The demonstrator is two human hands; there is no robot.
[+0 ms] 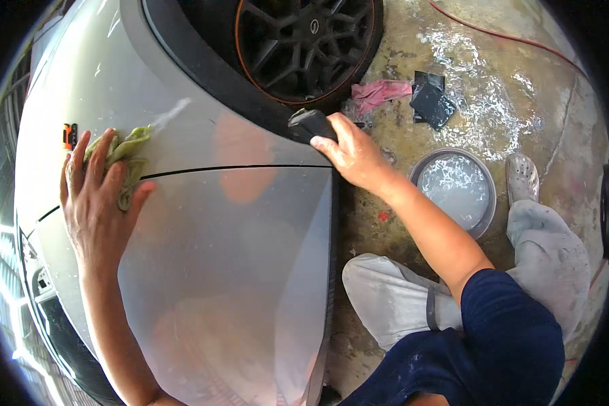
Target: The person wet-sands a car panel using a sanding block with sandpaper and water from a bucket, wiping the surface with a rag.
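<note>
Gripping a black block [312, 126] in the right hand [352, 152], near the arch trim [203, 81]; holding the left hand [98, 186] spread over a green cloth [137, 139] on the car [216, 271]. Probably mid-wipe; seemingly calling for light, even pressure. Just beside the left hand, in a wider wipe's way: orange tool [70, 136]. Near the right hand: basin [491, 203], pink rag [380, 93], black sheets [433, 101], wheel [311, 54].

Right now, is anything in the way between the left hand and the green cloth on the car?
Nothing visible: the left hand lies directly over the green cloth, touching it. An orange-and-black object sits beside the hand, not in between.
</note>
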